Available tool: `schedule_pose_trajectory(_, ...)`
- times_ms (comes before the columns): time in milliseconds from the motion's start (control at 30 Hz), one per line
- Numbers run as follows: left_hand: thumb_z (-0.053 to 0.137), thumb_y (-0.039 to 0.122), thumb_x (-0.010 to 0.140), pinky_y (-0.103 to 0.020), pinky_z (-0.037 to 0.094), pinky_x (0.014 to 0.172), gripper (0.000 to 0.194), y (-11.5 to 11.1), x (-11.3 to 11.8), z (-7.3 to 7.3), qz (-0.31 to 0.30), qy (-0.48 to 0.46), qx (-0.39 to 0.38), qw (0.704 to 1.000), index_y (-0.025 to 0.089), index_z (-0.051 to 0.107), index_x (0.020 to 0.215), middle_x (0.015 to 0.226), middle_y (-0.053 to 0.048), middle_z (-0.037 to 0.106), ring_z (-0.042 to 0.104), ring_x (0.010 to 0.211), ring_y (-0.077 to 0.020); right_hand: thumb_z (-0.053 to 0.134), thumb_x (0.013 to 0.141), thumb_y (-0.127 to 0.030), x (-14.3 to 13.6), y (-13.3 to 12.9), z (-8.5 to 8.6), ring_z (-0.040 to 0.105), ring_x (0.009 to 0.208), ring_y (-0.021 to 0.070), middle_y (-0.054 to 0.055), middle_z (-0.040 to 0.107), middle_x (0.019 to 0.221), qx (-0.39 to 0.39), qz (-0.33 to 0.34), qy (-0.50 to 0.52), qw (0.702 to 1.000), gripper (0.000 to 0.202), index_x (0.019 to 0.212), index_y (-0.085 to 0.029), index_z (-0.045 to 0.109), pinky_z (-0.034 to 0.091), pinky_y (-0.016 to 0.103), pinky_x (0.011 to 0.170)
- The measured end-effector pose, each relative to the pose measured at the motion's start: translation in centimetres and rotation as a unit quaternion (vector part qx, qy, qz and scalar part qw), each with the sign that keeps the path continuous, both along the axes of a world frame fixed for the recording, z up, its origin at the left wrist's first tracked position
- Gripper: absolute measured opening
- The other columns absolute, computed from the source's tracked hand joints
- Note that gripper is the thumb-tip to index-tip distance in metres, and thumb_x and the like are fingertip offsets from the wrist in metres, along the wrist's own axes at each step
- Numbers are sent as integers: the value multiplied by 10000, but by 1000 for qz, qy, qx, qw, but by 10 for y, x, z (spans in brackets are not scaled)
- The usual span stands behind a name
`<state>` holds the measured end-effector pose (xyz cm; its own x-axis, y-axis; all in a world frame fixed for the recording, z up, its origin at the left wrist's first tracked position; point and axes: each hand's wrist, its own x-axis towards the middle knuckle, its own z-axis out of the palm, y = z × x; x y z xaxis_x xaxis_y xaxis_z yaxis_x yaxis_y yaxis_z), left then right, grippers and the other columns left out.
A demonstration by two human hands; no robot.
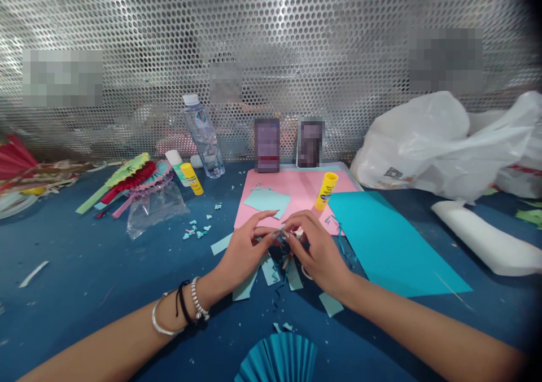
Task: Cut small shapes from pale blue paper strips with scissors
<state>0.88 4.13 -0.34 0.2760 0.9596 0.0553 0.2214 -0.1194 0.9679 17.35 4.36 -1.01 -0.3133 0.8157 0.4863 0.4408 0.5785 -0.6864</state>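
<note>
My left hand (244,249) and my right hand (322,255) meet above the middle of the table, fingertips pinched together. What they pinch is small and mostly hidden by the fingers, so I cannot make it out. Under and around them lie light blue paper strips (244,289) and thin curled teal paper shavings (276,283). A folded teal paper fan (283,359) rests near the front edge of the view. Just beyond my right hand, an uncapped-looking yellow glue stick (326,191) stands on pink paper (244,214), which also bears a light blue paper piece (267,200).
Teal card (398,246) lies at right, near a white roll-like object (486,241) and white plastic bags (415,139). Two phones, one dark (267,145), stand before the perforated metal panel (339,43). A water bottle (203,136), glue sticks (192,179) and folded fans (127,181) are at left.
</note>
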Motion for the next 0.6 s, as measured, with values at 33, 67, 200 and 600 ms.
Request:
schedule_pose_trajectory(33, 501, 326, 822, -226, 463, 583, 355, 0, 0, -1, -1, 5, 2, 1000, 178, 469, 1144, 899, -67, 677, 633, 791, -170, 439, 819, -123, 0, 0, 0, 491, 851, 175, 59, 486, 931, -1, -3, -2, 1000, 114, 892, -194, 491, 429, 319, 728)
schedule_pose_trajectory(67, 500, 332, 822, -229, 462, 599, 305, 1, 0, -1, -1, 13, 6, 1000, 168, 515, 1078, 881, -64, 675, 628, 792, -168, 439, 818, -125, 0, 1, 0, 490, 846, 174, 57, 487, 924, -3, -6, -3, 1000, 111, 890, -192, 491, 425, 317, 725)
schedule_pose_trajectory(200, 503, 359, 814, -237, 457, 635, 230, 1, -1, -4, 12, 48, 33, 998, 147, 589, 834, 813, -45, 658, 602, 755, -152, 449, 794, -111, -1, 0, -2, 481, 853, 176, 54, 489, 925, -1, -12, 1, 1000, 147, 911, -191, 486, 414, 318, 732)
schedule_pose_trajectory(600, 449, 350, 843, -241, 436, 619, 215, -2, 1, -2, 5, 58, 29, 998, 171, 565, 819, 870, -45, 672, 591, 721, -143, 341, 822, -185, 35, 90, 58, 481, 918, 158, 68, 456, 1052, 161, -292, 147, 931, 212, 1032, -213, 337, 404, 297, 769)
